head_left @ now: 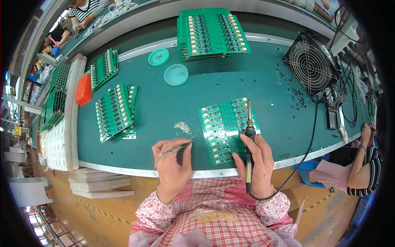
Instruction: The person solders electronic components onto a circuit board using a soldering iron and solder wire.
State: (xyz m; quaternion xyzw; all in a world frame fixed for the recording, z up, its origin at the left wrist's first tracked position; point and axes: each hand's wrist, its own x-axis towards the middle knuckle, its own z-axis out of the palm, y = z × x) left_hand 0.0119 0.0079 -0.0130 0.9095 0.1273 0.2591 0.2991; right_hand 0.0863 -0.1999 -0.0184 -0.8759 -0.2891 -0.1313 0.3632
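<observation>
My left hand (173,164) is closed on slim silver tweezers (173,150), their thin tip pointing up and to the right. A small dark piece shows at the thumb and fingertip; I cannot make out what it is. My right hand (259,164) grips a soldering iron (249,136) with a black and tan handle, its metal tip pointing away from me. The iron lies over the right part of a green circuit board (220,131) with rows of white and black components. My right thumb is at the board's near edge. Just beyond my left hand lies a heap of tiny pale parts (182,128).
Circuit boards are stacked at the back (214,33) and at left (115,113). Two round turquoise lids (176,75) and a red box (83,89) stand on the bench. A black fan (310,64) is at right, near scattered black chips (299,99). The iron's cable (310,140) curves rightward.
</observation>
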